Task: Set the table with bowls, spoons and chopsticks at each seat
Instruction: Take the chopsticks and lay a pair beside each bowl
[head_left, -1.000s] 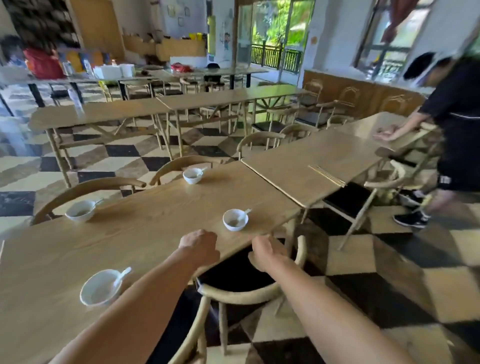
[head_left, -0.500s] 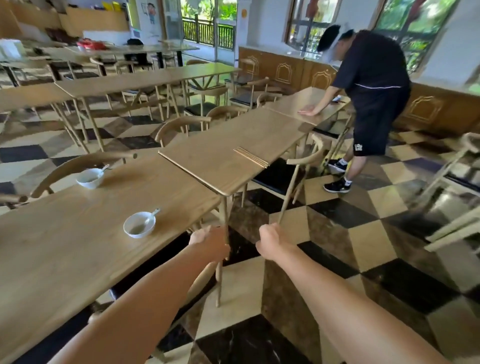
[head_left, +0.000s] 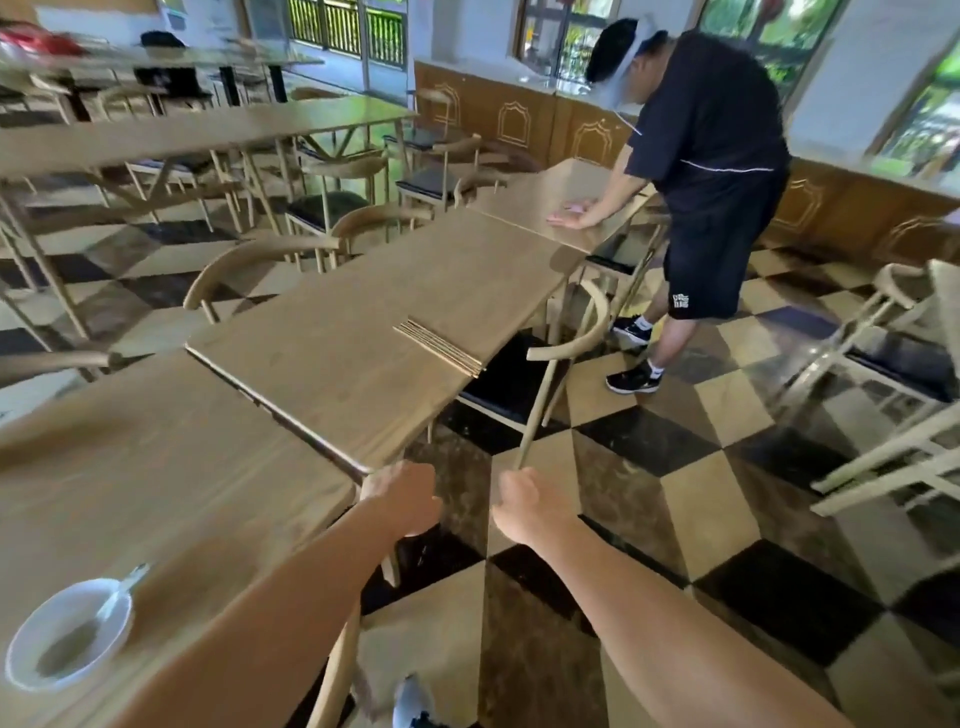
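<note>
Chopsticks (head_left: 441, 347) lie bundled at the right edge of the middle table (head_left: 322, 364). Bowl (head_left: 67, 631) with spoon (head_left: 117, 592) sits near left on the near table (head_left: 156, 467). Your left hand (head_left: 402, 499) and right hand (head_left: 524, 506) are apart, both fisted, gripping nothing visible. A person (head_left: 711, 156) leans on the far table (head_left: 550, 197).

Bright daylight pours in through the tall windows (head_left: 769, 31) and the open balcony door (head_left: 337, 26) at the back. The polished checkered floor (head_left: 649, 519) shines, and pale glare runs along the far long wooden worktop (head_left: 363, 111). The left side smears with motion blur and the white bowl (head_left: 67, 634) looks soft. The wide lens stretches the pale chair (head_left: 909, 441) at the right edge.
</note>
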